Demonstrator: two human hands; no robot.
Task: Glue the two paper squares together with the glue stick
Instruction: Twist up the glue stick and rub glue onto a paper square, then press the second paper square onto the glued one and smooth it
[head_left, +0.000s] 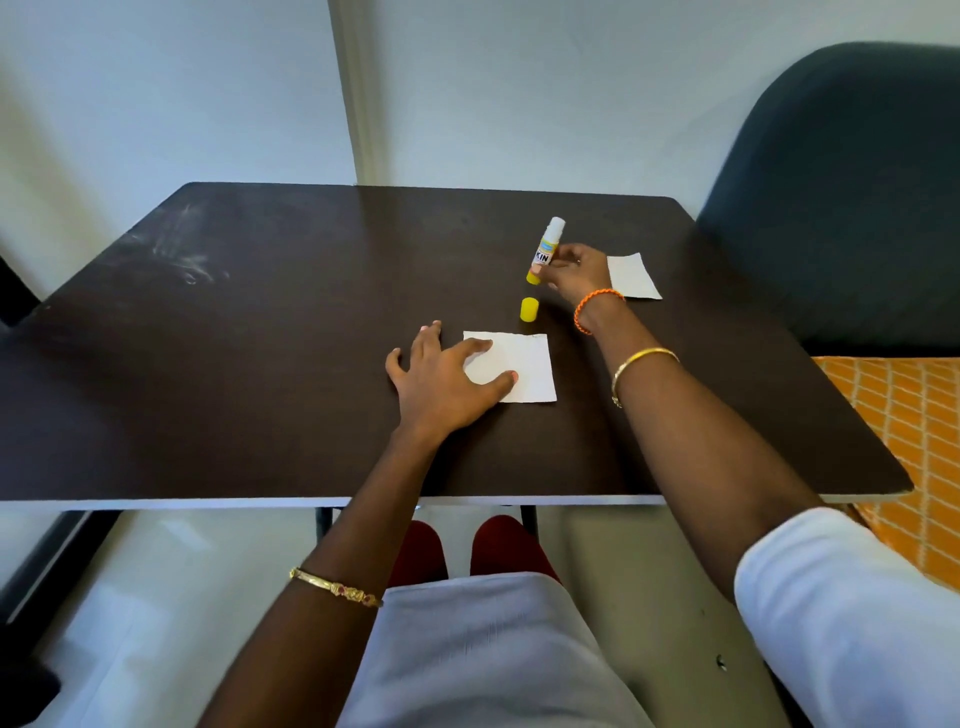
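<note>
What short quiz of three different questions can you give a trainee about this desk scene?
1. True or false: the yellow cap is on the glue stick.
2. Which hand presses on the near paper square? A. left hand B. right hand
3. Fill in: the far paper square lies on the table just beyond the ____ hand.

Key: 1 false, the cap stands on the table; 2 A; 3 right.

Bright, soft daylight, pale sheen on the counter (260, 364) at upper left of the frame, faint shadows under arms, sharp centre, wide-angle bending at edges.
</note>
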